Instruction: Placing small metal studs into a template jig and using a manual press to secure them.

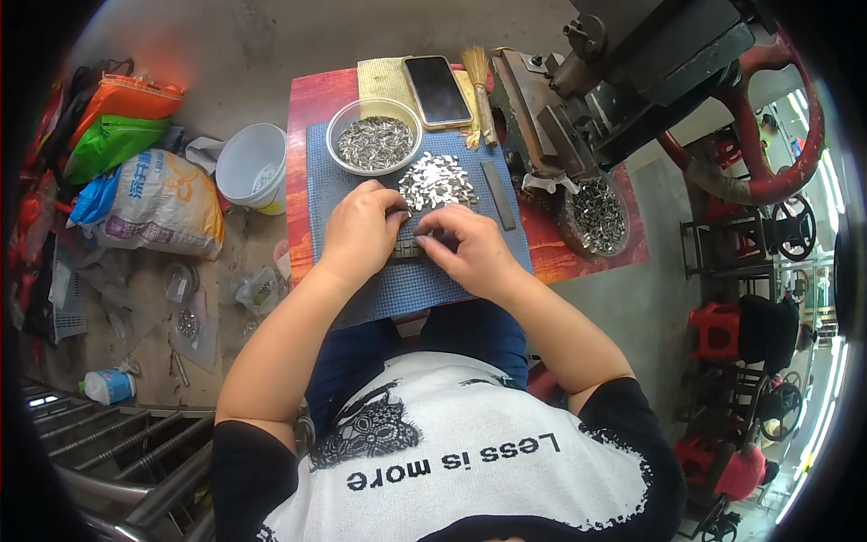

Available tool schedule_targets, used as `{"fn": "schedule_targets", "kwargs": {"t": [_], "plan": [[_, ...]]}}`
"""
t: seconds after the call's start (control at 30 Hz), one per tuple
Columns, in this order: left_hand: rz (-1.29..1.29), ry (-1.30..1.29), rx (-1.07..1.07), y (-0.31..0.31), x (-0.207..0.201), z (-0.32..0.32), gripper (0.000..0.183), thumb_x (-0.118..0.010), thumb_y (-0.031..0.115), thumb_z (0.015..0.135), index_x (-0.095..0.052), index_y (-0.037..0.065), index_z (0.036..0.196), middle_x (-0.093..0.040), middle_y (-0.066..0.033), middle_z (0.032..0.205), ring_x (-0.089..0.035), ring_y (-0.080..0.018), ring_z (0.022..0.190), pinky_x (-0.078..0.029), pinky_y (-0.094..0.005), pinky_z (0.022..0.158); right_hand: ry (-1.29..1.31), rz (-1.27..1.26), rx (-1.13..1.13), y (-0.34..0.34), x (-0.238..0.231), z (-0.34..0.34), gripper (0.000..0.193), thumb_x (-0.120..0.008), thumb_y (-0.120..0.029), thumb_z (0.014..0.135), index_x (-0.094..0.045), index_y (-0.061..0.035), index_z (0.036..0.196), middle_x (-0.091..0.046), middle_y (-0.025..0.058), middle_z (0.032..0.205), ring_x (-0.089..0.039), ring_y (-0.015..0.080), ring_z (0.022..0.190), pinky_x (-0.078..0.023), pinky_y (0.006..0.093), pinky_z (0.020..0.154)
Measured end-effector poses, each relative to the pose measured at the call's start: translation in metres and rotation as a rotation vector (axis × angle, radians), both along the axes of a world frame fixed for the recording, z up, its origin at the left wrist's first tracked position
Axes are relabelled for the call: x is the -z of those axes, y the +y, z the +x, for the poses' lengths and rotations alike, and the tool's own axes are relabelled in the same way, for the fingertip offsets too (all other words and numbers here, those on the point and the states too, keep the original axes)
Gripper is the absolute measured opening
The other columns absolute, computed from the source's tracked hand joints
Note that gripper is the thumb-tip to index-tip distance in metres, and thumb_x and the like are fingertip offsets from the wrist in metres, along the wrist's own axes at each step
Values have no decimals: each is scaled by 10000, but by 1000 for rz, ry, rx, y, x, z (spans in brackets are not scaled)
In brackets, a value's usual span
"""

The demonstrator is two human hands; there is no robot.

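My left hand [363, 228] is closed, thumb and fingertips together at the upper edge of a small dark metal block with a row of slots [403, 247]. What those fingertips hold is too small to make out. My right hand [466, 246] bends its fingers toward the thumb at the block's right side, and anything in them is hidden. Just beyond both hands lies a heap of small shiny metal pins [437, 181]. A clear round bowl [336, 135] full of similar pins stands behind the left hand. Under everything is a blue textured mat [379, 294].
Right of the heap lies a flat grey metal bar [498, 196]. A phone [438, 90] and a straw brush [480, 95] are at the table's back. A machine with a red handwheel [759, 163] and a tub of metal pieces [596, 217] stand right; a white bucket [253, 167] stands left.
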State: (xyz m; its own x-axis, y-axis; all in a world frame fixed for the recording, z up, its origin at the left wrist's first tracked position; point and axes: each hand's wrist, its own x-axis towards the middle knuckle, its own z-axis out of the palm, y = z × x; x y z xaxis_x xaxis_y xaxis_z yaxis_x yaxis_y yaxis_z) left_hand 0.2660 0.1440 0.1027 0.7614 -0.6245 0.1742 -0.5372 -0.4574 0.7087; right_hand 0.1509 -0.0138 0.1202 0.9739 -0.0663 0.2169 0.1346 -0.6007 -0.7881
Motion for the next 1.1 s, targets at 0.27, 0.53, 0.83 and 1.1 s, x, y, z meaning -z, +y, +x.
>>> {"fn": "schedule_targets", "kwargs": {"t": [0.27, 0.53, 0.83, 1.1], "plan": [[-12, 73, 30, 2, -7, -3, 108, -739, 128, 830, -738, 58, 911, -659, -120, 969, -654, -335, 959, -519, -438, 833, -43, -177, -77, -5, 5, -2, 158, -752, -70, 813, -689, -45, 955, -642, 99, 1000, -582, 291, 1000, -476, 379, 905], [22, 70, 22, 3, -7, -3, 113, -723, 105, 840, -744, 58, 941, -656, -130, 999, -644, -339, 999, -517, -434, 857, -136, -309, 64, -16, 2, 17, 130, -780, -71, 784, -740, -70, 908, -656, 82, 935, -601, 278, 973, -504, 386, 847], [-25, 116, -3, 3, -6, -1, 103, -706, 89, 854, -740, 43, 940, -647, -144, 1006, -642, -352, 990, -515, -438, 866, -185, -499, -8, -25, 12, 42, 132, -760, -103, 811, -691, -54, 913, -634, 88, 967, -557, 306, 967, -463, 413, 865], [-14, 48, 57, 8, -7, -1, 122, -719, 76, 833, -699, 19, 940, -624, -149, 1031, -634, -363, 988, -516, -436, 866, -138, -285, -162, -6, -3, 19, 137, -731, -90, 841, -649, -27, 931, -604, 116, 1019, -554, 323, 1031, -442, 417, 927]]}}
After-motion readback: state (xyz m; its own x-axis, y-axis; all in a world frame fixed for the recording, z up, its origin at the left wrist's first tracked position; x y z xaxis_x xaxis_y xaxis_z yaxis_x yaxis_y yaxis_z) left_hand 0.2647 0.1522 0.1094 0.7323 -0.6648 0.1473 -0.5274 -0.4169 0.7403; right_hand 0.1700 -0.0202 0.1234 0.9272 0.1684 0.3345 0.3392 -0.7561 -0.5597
